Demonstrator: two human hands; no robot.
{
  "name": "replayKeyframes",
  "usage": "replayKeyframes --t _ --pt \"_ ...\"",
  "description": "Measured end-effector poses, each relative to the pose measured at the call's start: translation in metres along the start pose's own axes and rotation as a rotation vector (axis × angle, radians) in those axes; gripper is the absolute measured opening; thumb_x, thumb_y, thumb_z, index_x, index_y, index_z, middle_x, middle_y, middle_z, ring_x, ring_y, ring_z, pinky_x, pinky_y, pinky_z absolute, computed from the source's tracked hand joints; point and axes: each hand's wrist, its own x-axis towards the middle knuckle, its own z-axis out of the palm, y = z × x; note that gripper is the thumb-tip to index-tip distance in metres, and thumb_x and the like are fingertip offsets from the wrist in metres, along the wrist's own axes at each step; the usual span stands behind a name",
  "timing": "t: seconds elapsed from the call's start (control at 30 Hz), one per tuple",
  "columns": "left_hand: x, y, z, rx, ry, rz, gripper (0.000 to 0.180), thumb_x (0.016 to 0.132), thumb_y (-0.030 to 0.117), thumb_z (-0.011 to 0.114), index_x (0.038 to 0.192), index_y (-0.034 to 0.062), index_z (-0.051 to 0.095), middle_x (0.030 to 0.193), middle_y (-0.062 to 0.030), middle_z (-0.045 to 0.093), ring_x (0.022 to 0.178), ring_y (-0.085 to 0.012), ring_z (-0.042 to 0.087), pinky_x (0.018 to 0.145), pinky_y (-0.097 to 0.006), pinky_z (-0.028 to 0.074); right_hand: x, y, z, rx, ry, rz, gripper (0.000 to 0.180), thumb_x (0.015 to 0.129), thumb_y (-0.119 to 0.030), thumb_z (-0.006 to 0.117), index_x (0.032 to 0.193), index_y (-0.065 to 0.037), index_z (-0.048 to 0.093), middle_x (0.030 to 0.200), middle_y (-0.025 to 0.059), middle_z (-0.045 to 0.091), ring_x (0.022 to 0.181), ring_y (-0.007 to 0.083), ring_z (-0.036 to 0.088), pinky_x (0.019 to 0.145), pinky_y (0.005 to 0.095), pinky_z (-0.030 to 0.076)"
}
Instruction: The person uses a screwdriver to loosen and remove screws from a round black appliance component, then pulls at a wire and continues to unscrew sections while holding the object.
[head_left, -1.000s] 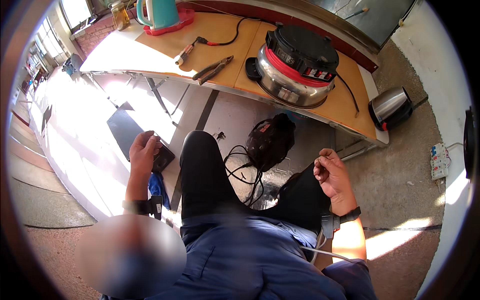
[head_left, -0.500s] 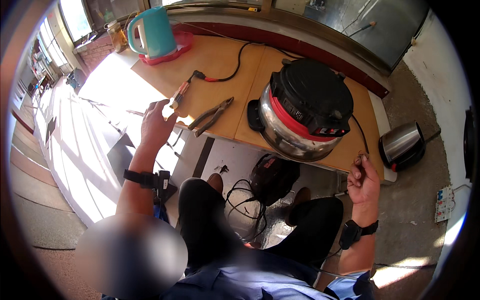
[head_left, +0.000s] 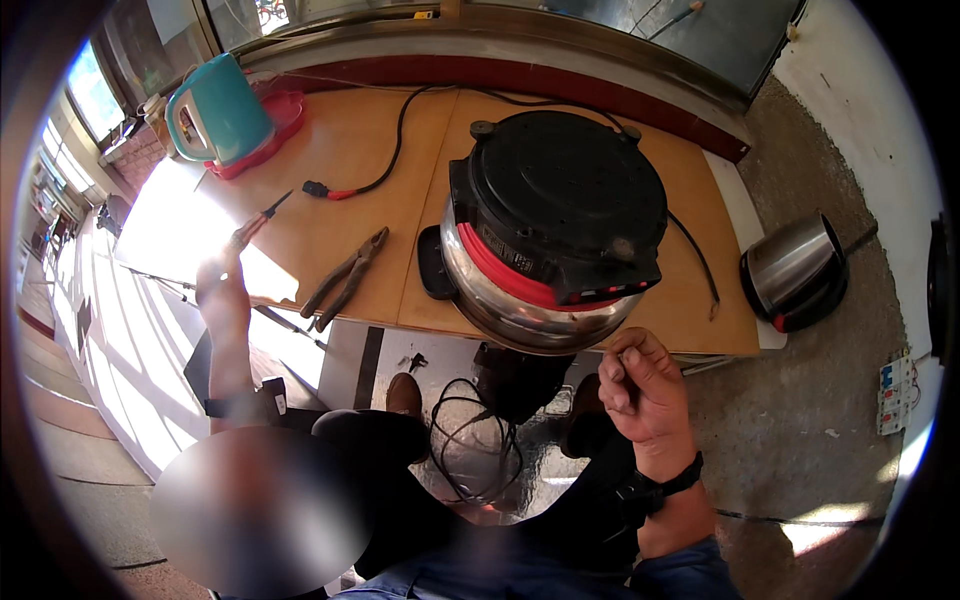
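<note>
On the left, in bright sunlight, my left hand (head_left: 222,285) is closed round the handle of a screwdriver (head_left: 262,217), its dark shaft pointing up and away over the table. My right hand (head_left: 645,395) is just off the table's front edge, fingers curled and thumb pressed in; whatever they hold, if anything, is too small to make out. Between the hands rests an upturned electric cooker (head_left: 560,205) with a black base, red band and steel body. A dark cord (head_left: 693,245) runs from behind it, its loose end on the tabletop. Combination pliers (head_left: 347,278) lie left of the cooker.
A black power cord with a plug connector (head_left: 316,189) curves across the wooden table (head_left: 405,240). At the back left, a turquoise kettle (head_left: 235,110) stands on a red tray (head_left: 285,115). To the right is a steel kettle (head_left: 795,265). Cables (head_left: 475,430) coil below near my feet.
My left hand has taken up the screwdriver from the table and drawn it left. My right hand has come inward, away from the cord's loose end. The view has shifted.
</note>
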Motion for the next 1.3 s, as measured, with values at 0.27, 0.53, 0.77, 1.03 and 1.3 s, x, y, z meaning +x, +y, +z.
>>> replayKeyframes --t 0.27,0.53,0.77,1.03,1.3 --pt "-0.038 0.086 -0.079 -0.583 0.195 -0.267 0.053 0.101 0.022 0.064 0.142 -0.0037 0.043 0.132 -0.0190 0.062 0.118 -0.0264 0.063 0.099 -0.037 0.051 -0.005 0.035 0.006 0.058 -0.006 0.097 0.010 0.097 -0.007 0.065 0.107 -0.006 0.064 0.097 0.0084 0.067 0.069 0.0125 0.060 0.052 0.0209 0.042" --pt "-0.117 0.176 -0.066 -1.125 -0.120 -0.330 0.036 0.108 0.011 0.041 0.143 0.0014 0.040 0.121 -0.0193 0.062 0.110 -0.0330 0.069 0.085 -0.043 0.065 -0.019 0.046 0.015 0.084 0.023 0.119 0.013 0.099 -0.010 0.064 0.110 -0.005 0.066 0.101 0.0063 0.067 0.070 0.0115 0.059 0.053 0.0205 0.042" --pt "-0.155 0.203 -0.053 -1.446 -0.256 -0.355 0.036 0.109 0.014 0.044 0.143 0.0018 0.041 0.126 -0.0217 0.061 0.111 -0.0368 0.069 0.087 -0.044 0.065 -0.038 0.046 0.035 0.142 0.063 0.137 0.014 0.103 -0.017 0.061 0.111 -0.007 0.066 0.096 0.0044 0.066 0.065 0.0096 0.056 0.050 0.0203 0.038" --pt "-0.180 0.215 -0.051 -1.419 -0.291 -0.402 0.037 0.109 0.020 0.043 0.142 0.0015 0.040 0.124 -0.0221 0.062 0.112 -0.0384 0.068 0.088 -0.044 0.063 -0.049 0.046 0.043 0.190 -0.010 0.078 0.013 0.104 -0.017 0.060 0.111 -0.007 0.065 0.096 0.0040 0.066 0.067 0.0094 0.056 0.051 0.0201 0.038" --pt "-0.183 0.217 -0.051 -1.467 -0.291 -0.405 0.035 0.109 0.015 0.043 0.141 0.0014 0.038 0.124 -0.0216 0.062 0.110 -0.0355 0.069 0.088 -0.043 0.064 -0.050 0.047 0.042 0.212 -0.044 0.108 0.013 0.102 -0.016 0.064 0.111 -0.008 0.064 0.097 0.0059 0.067 0.071 0.0127 0.059 0.062 0.0247 0.045"
